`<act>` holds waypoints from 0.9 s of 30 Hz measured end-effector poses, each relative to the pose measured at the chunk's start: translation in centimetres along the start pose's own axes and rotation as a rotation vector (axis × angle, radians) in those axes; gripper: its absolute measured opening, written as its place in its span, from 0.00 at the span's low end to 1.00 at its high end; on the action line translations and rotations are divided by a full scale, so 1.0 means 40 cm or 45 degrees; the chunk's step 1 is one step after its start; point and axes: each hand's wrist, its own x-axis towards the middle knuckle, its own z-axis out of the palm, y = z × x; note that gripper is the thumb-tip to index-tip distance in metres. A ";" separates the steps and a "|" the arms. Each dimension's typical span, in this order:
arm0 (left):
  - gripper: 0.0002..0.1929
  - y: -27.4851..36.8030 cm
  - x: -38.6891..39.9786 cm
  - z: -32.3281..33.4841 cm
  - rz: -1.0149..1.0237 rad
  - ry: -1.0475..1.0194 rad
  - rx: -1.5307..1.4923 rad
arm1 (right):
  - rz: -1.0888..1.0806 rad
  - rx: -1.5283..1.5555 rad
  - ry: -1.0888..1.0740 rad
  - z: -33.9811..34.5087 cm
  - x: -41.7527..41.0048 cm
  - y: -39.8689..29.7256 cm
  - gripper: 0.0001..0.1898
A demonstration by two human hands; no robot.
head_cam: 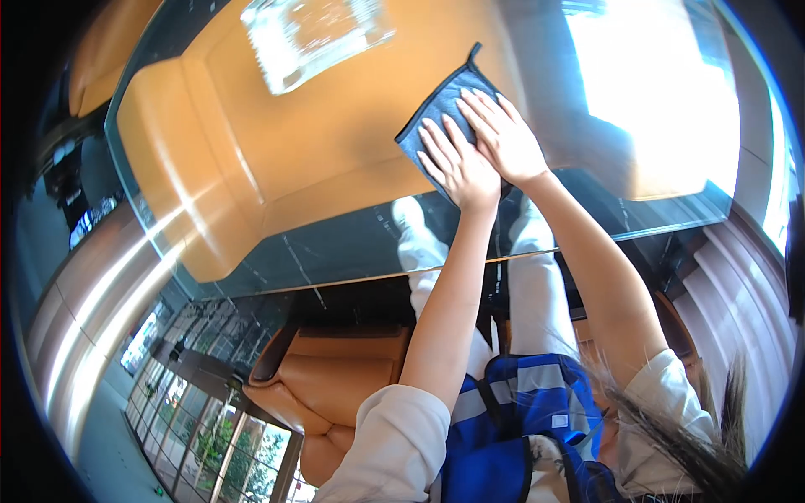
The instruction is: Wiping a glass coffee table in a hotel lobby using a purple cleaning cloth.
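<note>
A blue-grey cloth (434, 116) with dark edging and a hanging loop lies on the glass tabletop (352, 251). Both of my hands press flat on it, side by side and touching near the thumbs. My left hand (462, 166) covers the lower middle of the cloth, its fingers slightly spread. Just right of it, my right hand (503, 138) rests with extended fingers over the cloth's right part. The cloth's near part is mostly hidden under the palms. An orange-tan seat shape and bright light show in or through the glass.
A clear, ridged glass tray (314, 44) stands farther back on the tabletop, left of the cloth. Below the table's near edge is a tan leather chair (339, 371). Pale curtain folds (742, 302) hang at the right. Strong glare (660, 82) covers the tabletop's right side.
</note>
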 end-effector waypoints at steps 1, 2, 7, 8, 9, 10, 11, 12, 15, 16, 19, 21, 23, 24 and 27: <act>0.31 0.077 -0.012 0.028 0.059 -0.083 -0.012 | 0.060 -0.039 0.015 -0.043 -0.044 0.064 0.30; 0.30 0.139 -0.020 0.049 0.116 -0.162 -0.006 | 0.110 -0.074 0.048 -0.073 -0.085 0.122 0.28; 0.29 0.332 -0.016 0.127 0.552 -0.267 -0.023 | 0.446 -0.180 0.200 -0.154 -0.214 0.281 0.25; 0.29 0.354 -0.014 0.132 0.534 -0.305 0.011 | 0.460 -0.166 0.198 -0.167 -0.220 0.302 0.25; 0.29 0.350 -0.011 0.140 0.557 -0.304 0.011 | 0.454 -0.192 0.172 -0.171 -0.217 0.302 0.27; 0.29 0.340 -0.006 0.144 0.577 -0.301 0.013 | 0.487 -0.205 0.131 -0.174 -0.209 0.299 0.28; 0.29 0.332 0.010 0.143 0.647 -0.311 0.056 | 0.519 -0.208 0.166 -0.166 -0.198 0.301 0.28; 0.29 0.334 0.037 0.139 0.702 -0.321 0.070 | 0.547 -0.215 0.191 -0.165 -0.182 0.305 0.28; 0.28 0.335 0.179 0.127 0.836 -0.248 0.120 | 0.592 -0.188 0.354 -0.147 -0.068 0.329 0.28; 0.27 0.335 0.223 0.125 0.795 -0.214 0.102 | 0.582 -0.204 0.408 -0.140 -0.019 0.343 0.29; 0.27 0.326 0.321 0.116 0.678 -0.113 0.038 | 0.500 -0.241 0.312 -0.143 0.109 0.374 0.30; 0.28 0.331 0.382 0.126 0.629 -0.046 0.009 | 0.439 -0.198 0.300 -0.145 0.177 0.406 0.30; 0.27 0.326 0.453 0.123 0.586 -0.032 0.018 | 0.394 -0.256 0.263 -0.142 0.254 0.423 0.30; 0.27 0.325 0.499 0.122 0.579 -0.009 0.019 | 0.379 -0.288 0.280 -0.142 0.301 0.436 0.30; 0.28 0.334 0.634 0.126 0.542 0.083 -0.025 | 0.342 -0.279 0.406 -0.153 0.443 0.469 0.29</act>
